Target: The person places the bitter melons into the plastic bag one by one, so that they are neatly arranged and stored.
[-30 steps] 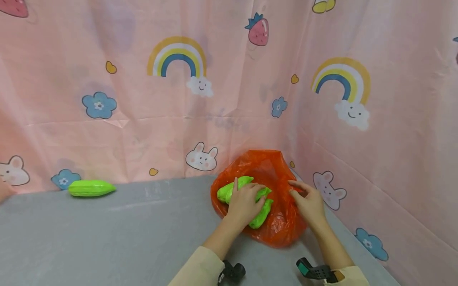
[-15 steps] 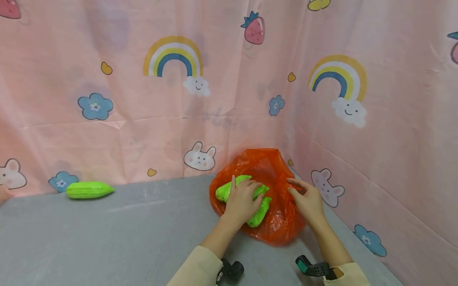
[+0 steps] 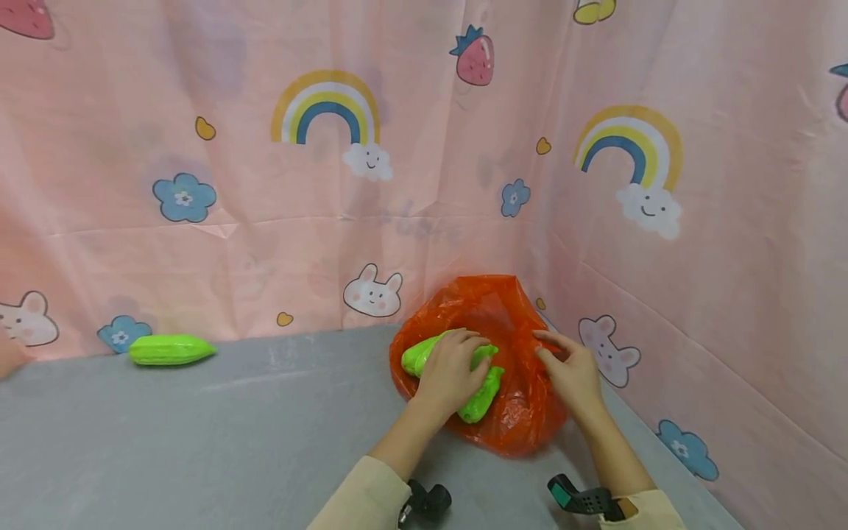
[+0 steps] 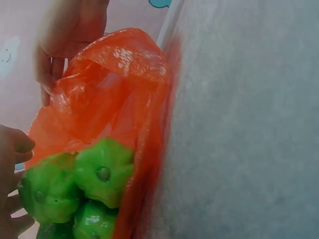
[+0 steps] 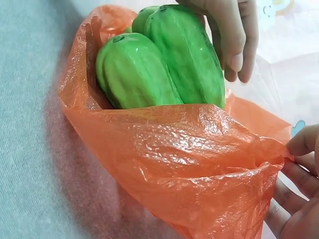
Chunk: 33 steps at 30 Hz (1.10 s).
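Note:
An orange-red plastic bag point(image 3: 520, 423) lies with its mouth spread wide. Several ridged green gourds point(image 3: 482, 401) sit inside, side by side; the left wrist view shows their ends point(image 4: 103, 172). My left hand point(image 3: 450, 375) reaches over the bag's mouth, fingers bent loosely above the gourds. In the right wrist view those fingers point(image 5: 232, 42) hang beside the tallest gourd without wrapping round it. At the bag's right side my right hand point(image 3: 575, 379) pinches the rim between thumb and fingertips, pulling the film into folds, seen close in the right wrist view.
Another ridged green gourd point(image 3: 171, 350) lies at the back left of the grey table point(image 3: 232, 434). Printed pink curtains point(image 3: 265, 258) stand behind and to the right, close to the bag. Part of another person's hand point(image 3: 8, 357) shows at the left edge.
My left hand's raised index finger has come down over the gourds. The right hand keeps its pinch on the bag, and the bag and gourds stay about where they were.

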Motion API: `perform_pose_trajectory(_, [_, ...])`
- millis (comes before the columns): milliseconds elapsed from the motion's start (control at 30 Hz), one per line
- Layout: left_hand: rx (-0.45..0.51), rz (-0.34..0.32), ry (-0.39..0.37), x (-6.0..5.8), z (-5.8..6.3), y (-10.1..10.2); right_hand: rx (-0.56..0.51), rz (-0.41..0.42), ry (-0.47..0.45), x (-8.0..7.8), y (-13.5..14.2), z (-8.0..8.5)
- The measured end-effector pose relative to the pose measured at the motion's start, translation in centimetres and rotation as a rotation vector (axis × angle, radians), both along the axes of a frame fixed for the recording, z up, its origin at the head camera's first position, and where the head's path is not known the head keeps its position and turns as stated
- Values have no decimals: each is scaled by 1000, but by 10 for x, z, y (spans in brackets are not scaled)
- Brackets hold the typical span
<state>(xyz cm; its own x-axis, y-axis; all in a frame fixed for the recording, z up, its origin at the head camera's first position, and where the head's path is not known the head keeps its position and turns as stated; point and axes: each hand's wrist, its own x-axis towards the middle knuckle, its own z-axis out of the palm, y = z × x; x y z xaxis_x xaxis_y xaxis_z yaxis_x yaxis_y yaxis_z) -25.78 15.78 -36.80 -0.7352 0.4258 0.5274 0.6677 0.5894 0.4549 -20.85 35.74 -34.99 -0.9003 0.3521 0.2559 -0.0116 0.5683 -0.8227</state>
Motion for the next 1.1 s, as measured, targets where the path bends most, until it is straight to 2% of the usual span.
perform_pose_trajectory(267, [77,8,-140,8,5,-11,-8,10,13,-2,-3,1])
perform_pose_trajectory(367, [74,7,-149,8,7,-19,-5,16,3,-2,-4,1])
perform_pose_trajectory(567, [50,10,-105,7,15,-42,-19,16,11,2,-2,3])
perform_pose_trajectory(833, [2,43,-63,-6,20,-88,8,0,-14,2,-1,1])
perform_pose_trajectory(1100, [-43,126,-98,-17,23,-146,19,40,-30,-1,-3,1])
